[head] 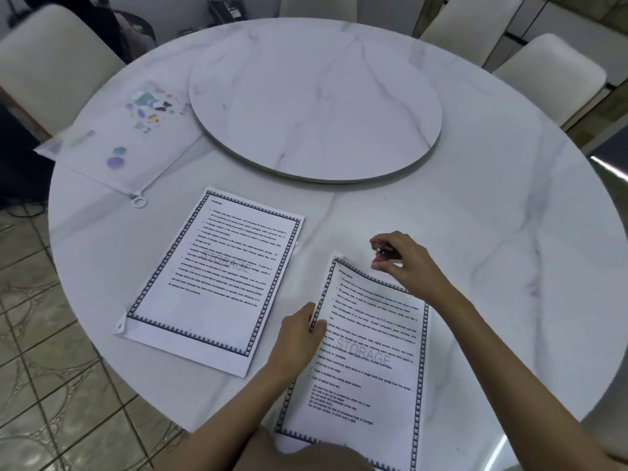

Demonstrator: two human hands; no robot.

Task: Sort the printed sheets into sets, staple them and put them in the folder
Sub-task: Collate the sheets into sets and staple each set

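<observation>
1. A small red-and-dark stapler (384,254) is pinched in the curled fingers of the right hand (404,263); thumb and fingertips are closed around it.
2. The stapler is held just above and beside the top edge of the near set of printed sheets (367,355), close to its upper left corner, which is slightly lifted. Contact between stapler and paper cannot be told.
3. The left edge of the same set is gripped by the left hand (299,338), thumb on top of the page, fingers closed on the edge.
4. The set is headed "OPTICAL DISCS", with a "STORAGE" watermark and a dark patterned border.
5. Left of the left hand, apart from it, a second set of sheets (217,280), headed "STORAGE", is seen lying flat on the round marble table (492,232).
6. Farther out to the left, a translucent zip folder (112,137) with pastel prints is seen flat on the table, its ring pull (139,201) pointing towards the sheets.
7. Beyond both hands, a marble lazy Susan (316,103) is noted at table centre.
</observation>
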